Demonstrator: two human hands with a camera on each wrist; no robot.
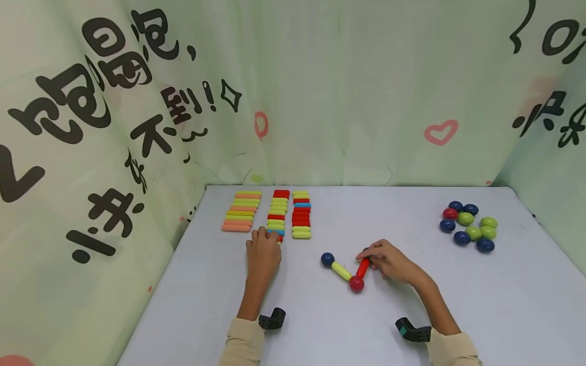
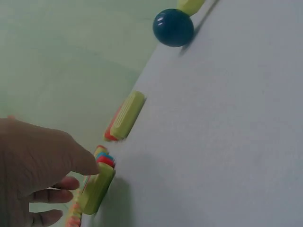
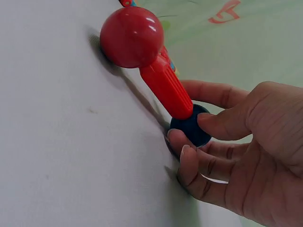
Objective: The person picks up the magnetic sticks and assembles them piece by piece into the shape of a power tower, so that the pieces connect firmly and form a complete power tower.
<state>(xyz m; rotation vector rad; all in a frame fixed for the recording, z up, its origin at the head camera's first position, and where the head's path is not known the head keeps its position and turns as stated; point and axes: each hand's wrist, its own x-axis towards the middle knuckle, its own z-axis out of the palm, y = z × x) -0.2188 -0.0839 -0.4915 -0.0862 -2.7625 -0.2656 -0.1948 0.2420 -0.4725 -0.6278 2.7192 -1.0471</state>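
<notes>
My right hand pinches a dark blue ball between thumb and fingers. A red stick joins that ball to a red ball. From the red ball a yellow-green stick runs to another dark blue ball, making a V on the table. My left hand is at the near end of the middle column of sticks. Its thumb overlaps the end of a yellow-green stick in the left wrist view; the index finger is hidden, so any grip on it is unclear.
Orange and yellow-green sticks lie in a column at the left, with a mixed-colour column right of the middle one. Several blue, green and red balls are grouped at the back right. A printed curtain hangs behind the white table.
</notes>
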